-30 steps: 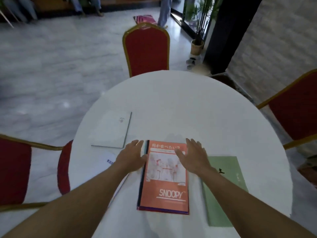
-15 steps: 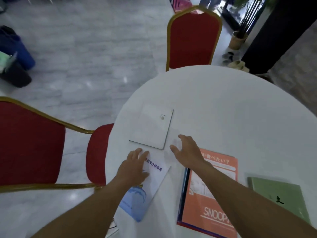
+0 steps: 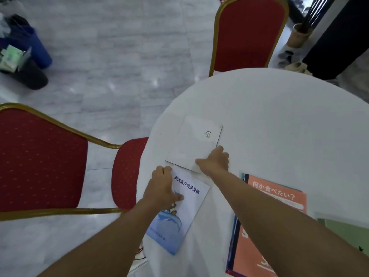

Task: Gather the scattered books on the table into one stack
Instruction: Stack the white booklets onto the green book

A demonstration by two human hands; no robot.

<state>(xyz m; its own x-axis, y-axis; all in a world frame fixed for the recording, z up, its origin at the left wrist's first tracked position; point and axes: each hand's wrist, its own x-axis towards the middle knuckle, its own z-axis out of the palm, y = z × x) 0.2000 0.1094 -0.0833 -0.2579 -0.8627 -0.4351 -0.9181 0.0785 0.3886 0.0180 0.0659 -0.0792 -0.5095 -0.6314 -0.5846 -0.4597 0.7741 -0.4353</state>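
Note:
A white book (image 3: 196, 140) with a small logo lies near the left edge of the round white table (image 3: 279, 116). My right hand (image 3: 214, 161) grips its near right corner, thumb on the cover. Just in front lies a white and blue booklet (image 3: 185, 208) with dark blue characters. My left hand (image 3: 162, 186) lies on its left edge, fingers curled over the top corner and thumb on the cover. An orange Snoopy book (image 3: 277, 198) lies on a darker one to the right, partly under my right forearm. A green book (image 3: 347, 232) shows at the far right.
Red chairs with gold frames stand at the left (image 3: 40, 160) and at the far side (image 3: 249, 33) of the table. Dark bags (image 3: 26, 54) sit on the marble floor at the far left. A potted plant (image 3: 301, 35) and shoes stand by a dark pillar at top right.
The view has swung left and down. My right hand has reached forward onto the white book's corner. My left hand has slid to the booklet's left edge.

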